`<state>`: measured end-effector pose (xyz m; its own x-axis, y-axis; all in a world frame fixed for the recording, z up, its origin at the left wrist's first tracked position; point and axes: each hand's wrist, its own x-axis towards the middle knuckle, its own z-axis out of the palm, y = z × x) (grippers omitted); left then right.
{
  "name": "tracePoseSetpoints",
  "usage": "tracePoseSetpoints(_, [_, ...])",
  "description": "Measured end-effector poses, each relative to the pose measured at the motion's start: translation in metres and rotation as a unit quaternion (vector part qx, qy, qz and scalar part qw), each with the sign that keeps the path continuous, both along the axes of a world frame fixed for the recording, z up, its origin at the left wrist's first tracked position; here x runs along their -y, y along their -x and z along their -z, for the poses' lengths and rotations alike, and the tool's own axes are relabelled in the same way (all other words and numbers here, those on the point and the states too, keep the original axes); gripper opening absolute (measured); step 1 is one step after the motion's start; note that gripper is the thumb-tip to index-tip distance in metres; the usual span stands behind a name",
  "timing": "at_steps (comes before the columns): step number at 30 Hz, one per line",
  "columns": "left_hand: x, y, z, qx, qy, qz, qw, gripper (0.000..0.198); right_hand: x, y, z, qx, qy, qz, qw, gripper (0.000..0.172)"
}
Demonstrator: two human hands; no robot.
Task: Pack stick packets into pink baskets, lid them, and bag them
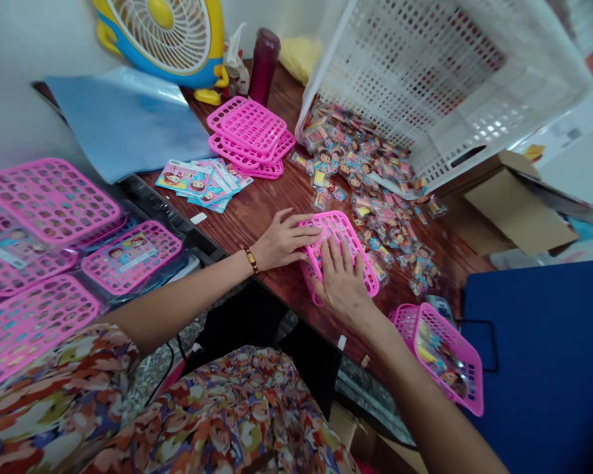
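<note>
Lidded basket (344,230) on the worktop (247,217), packets (393,220) behind and right.
A crate (405,72) backs the packets; cards (205,181) and stacked lids (252,128) lie behind left, another basket (457,339) front right.

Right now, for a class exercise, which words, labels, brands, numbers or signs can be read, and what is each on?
No text can be read with certainty.
Loose cards: large lettering, too blurred.
Pictured cards at left: any print too small.
Heaped packets: any print too small and blurred.
Central pink basket: no legible lettering.
</note>
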<state>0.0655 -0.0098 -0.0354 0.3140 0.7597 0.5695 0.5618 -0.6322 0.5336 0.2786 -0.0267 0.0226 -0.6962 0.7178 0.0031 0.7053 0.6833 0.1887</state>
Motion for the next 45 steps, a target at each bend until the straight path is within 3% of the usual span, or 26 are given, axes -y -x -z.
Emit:
tracePoseSetpoints(8, [-0.009, -0.010, 0.011, 0.021, -0.017, -0.008, 1.000, 0.045, -0.007, -0.005, 0.003, -0.005, 0.011, 0.033, 0.999, 0.070])
tracePoseSetpoints(12, [-0.018, -0.005, -0.007, -0.017, 0.021, 0.033, 0.999, 0.044, -0.011, -0.006, -0.001, 0.012, 0.017, 0.055, 0.998, 0.071])
tracePoseSetpoints(15, [-0.032, -0.017, -0.028, -0.059, 0.056, -0.024, 0.996, 0.035, -0.011, -0.004, 0.001, 0.000, 0.018, 0.056, 0.998, 0.070])
tracePoseSetpoints(18, [-0.050, -0.048, -0.043, -0.081, 0.046, -0.072, 0.993, 0.036, -0.013, -0.007, 0.002, -0.049, 0.044, 0.059, 0.996, 0.073])
tracePoseSetpoints(20, [-0.057, -0.067, -0.047, -0.099, 0.034, -0.075, 0.992, 0.033, -0.018, -0.015, -0.004, -0.094, 0.095, 0.050, 0.990, 0.076])
tracePoseSetpoints(23, [-0.057, -0.079, -0.046, -0.127, 0.020, -0.082, 0.988, 0.032, -0.025, -0.032, -0.029, -0.198, 0.155, 0.042, 0.967, 0.066])
tracePoseSetpoints(25, [-0.054, -0.078, -0.045, -0.142, 0.013, -0.082, 0.986, 0.033, -0.026, -0.039, -0.044, -0.264, 0.099, 0.085, 0.956, 0.061])
tracePoseSetpoints(27, [-0.052, -0.076, -0.045, -0.152, 0.012, -0.080, 0.985, 0.033, -0.023, -0.036, -0.046, -0.269, 0.010, 0.133, 0.954, 0.064])
tracePoseSetpoints(29, [-0.053, -0.075, -0.044, -0.156, 0.014, -0.077, 0.985, 0.034, -0.016, -0.027, -0.035, -0.211, -0.012, 0.144, 0.967, 0.068])
tracePoseSetpoints(33, [-0.058, -0.074, -0.042, -0.158, 0.019, -0.075, 0.984, 0.034, -0.005, -0.012, 0.001, -0.100, 0.038, 0.139, 0.984, 0.071])
tracePoseSetpoints(35, [-0.057, -0.069, -0.041, -0.162, 0.017, -0.057, 0.985, 0.034, -0.010, -0.017, 0.009, -0.090, 0.050, 0.139, 0.985, 0.071])
tracePoseSetpoints(38, [-0.049, -0.054, -0.041, -0.177, -0.006, 0.008, 0.984, 0.037, -0.031, -0.033, 0.006, -0.113, 0.092, 0.089, 0.985, 0.067])
tracePoseSetpoints(41, [-0.039, -0.037, -0.041, -0.207, -0.053, 0.063, 0.975, 0.060, -0.051, -0.051, -0.003, -0.166, 0.137, 0.003, 0.977, 0.062])
tracePoseSetpoints(43, [-0.035, -0.031, -0.042, -0.253, -0.075, 0.077, 0.962, 0.072, -0.054, -0.060, -0.008, -0.212, 0.136, -0.028, 0.967, 0.057])
tracePoseSetpoints(45, [-0.033, -0.030, -0.042, -0.306, -0.084, 0.077, 0.945, 0.071, -0.044, -0.065, -0.011, -0.234, 0.102, -0.031, 0.966, 0.056])
